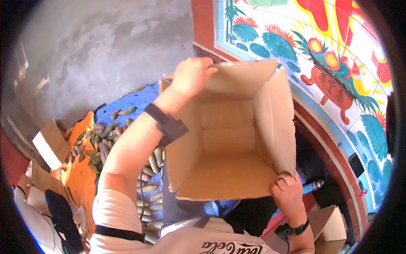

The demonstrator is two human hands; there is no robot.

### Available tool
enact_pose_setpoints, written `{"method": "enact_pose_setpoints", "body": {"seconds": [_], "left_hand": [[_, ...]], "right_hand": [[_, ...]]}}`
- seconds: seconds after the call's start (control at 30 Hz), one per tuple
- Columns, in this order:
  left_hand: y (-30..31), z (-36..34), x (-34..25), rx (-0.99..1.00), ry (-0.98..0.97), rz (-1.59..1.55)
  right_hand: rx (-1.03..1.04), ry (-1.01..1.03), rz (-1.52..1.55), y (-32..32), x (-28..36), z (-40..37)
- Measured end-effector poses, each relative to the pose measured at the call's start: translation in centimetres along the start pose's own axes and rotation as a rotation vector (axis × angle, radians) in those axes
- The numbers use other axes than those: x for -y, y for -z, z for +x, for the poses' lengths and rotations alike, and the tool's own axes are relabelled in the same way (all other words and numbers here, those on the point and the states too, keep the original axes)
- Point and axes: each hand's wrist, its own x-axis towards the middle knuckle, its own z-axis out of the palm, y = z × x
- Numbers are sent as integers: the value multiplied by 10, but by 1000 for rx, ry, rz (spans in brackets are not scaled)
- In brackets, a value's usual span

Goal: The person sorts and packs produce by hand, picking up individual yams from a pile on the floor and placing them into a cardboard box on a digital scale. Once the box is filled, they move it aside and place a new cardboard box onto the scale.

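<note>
An empty, open-topped cardboard box (228,127) is held up in front of me, its opening facing my head so that its inner walls and bottom show. My left hand (192,76) is closed over the box's far rim, near the upper left corner. At the near right corner, the fingers of my right hand (287,190) are curled around the rim. A black band (165,125) circles my left wrist, and a dark watch (299,228) is on my right wrist.
Several long green and purplish vegetables (103,148) lie on blue (122,106) and orange (78,178) sheets at left. A white-sided carton (53,146) stands beyond them. Another open carton (330,226) is at lower right. A painted tile wall (270,25) curves along the right.
</note>
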Motion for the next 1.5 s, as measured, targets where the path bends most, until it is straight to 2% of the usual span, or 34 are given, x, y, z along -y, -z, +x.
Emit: {"method": "enact_pose_setpoints", "body": {"seconds": [0.17, 0.27, 0.33, 0.47, 0.53, 0.63, 0.67, 0.73, 0.8, 0.97, 1.1, 1.23, 1.3, 1.33, 1.43, 1.5], "left_hand": [[-25, -18, 9, 77, 45, -9], [-27, -21, 12, 169, 120, -6], [-35, -21, 19, 305, 207, 112], [-32, -49, 34, 268, 167, 15], [-31, -70, 38, 168, 113, -126], [-20, -104, 38, 60, 148, -268], [-19, -116, 38, 61, 150, -268], [-17, -142, 37, 86, 308, -332], [-19, -170, 35, 102, 352, -376], [-50, -246, 30, 172, 458, -648], [-69, -281, 16, 192, 368, -784], [-72, -287, 0, 215, 329, -703], [-79, -288, -5, 153, 359, -841], [-83, -290, -4, 187, 411, -830], [-87, -294, -4, 212, 532, -788], [-88, -293, -3, 219, 514, -762]], "right_hand": [[57, 20, 45, -6, -5, 0], [54, 39, 22, -3, -8, 5], [75, 46, 41, -7, -11, 5], [35, 13, 94, -14, -19, 8], [15, 23, 86, -20, -23, 12], [2, 16, 77, -31, -34, 19], [8, 0, 78, -33, -38, 22], [-3, -18, 104, -33, -48, 27], [2, -73, 151, -32, -51, 33], [-5, -24, 166, -34, -49, 43], [-15, 26, 165, -34, -42, 48], [-21, 85, 184, -34, -38, 51], [-37, 143, 174, -37, -38, 49], [-36, 149, 172, -39, -39, 48], [-41, 112, 175, -41, -45, 49], [-10, 61, 186, -40, -50, 50]]}}
